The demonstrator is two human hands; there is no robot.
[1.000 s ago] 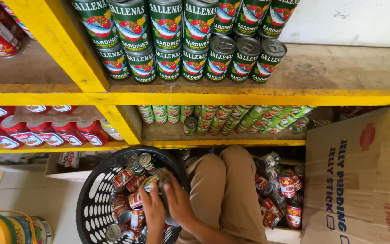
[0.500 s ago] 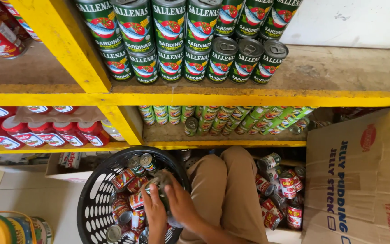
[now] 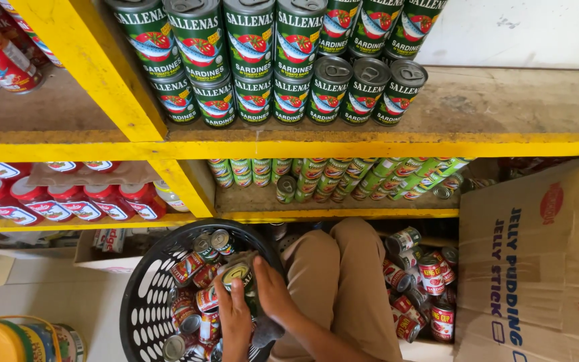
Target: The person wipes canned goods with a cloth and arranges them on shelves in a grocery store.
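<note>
Hands (image 3: 252, 305) apparently cup can (image 3: 236, 273) over basket (image 3: 143, 315).

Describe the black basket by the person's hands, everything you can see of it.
The black basket is round and looks like plastic, with a smooth rim and walls pierced by rows of oval holes. It sits upright on the pale floor below the yellow shelf, beside the person's knee, its lower part cut off by the picture's edge. Small tin cans, mostly red-labelled, lie jumbled inside. The left hand and right hand reach over it, holding one can with a grey cloth.
</note>
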